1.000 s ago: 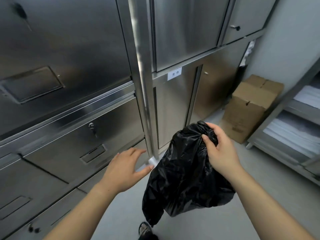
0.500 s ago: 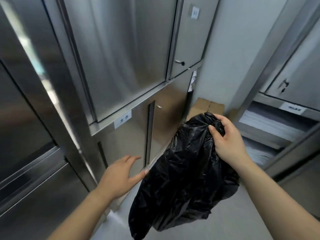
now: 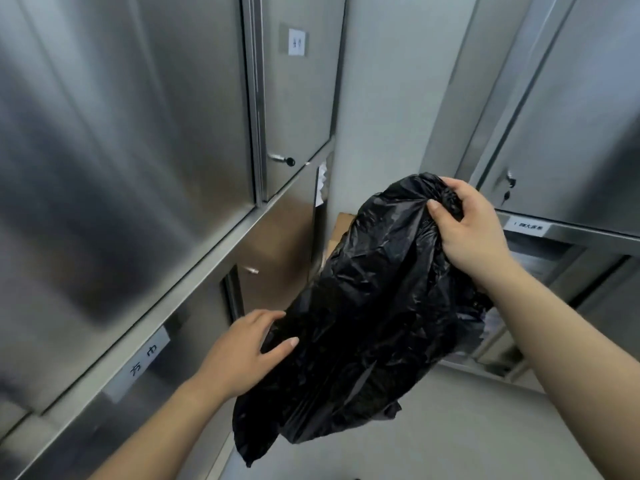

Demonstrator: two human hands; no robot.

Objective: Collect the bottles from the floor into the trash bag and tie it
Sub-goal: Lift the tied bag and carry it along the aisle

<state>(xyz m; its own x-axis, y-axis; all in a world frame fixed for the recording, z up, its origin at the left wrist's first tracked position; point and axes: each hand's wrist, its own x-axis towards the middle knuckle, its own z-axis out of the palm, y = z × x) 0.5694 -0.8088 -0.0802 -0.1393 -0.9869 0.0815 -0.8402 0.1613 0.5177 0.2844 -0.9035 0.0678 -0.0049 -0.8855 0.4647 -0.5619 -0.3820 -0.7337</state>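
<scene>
A black trash bag (image 3: 360, 306) hangs full and crumpled in front of me, off the floor. My right hand (image 3: 471, 230) grips its bunched neck at the top, fingers curled round the gathered plastic. My left hand (image 3: 242, 351) is at the bag's lower left side, fingers spread and relaxed, with the thumb and fingertips touching the plastic. No bottles show in this view; the bag hides whatever is inside it.
Stainless steel cabinets (image 3: 138, 168) with labelled doors fill the left. A cardboard box (image 3: 341, 230) sits behind the bag by the grey wall. Steel shelving and lockers (image 3: 571, 133) stand on the right. Grey floor (image 3: 485, 427) shows below.
My view has tilted up and turned right. The right hand has lifted the bag higher, and the left hand has come in to touch the bag's side.
</scene>
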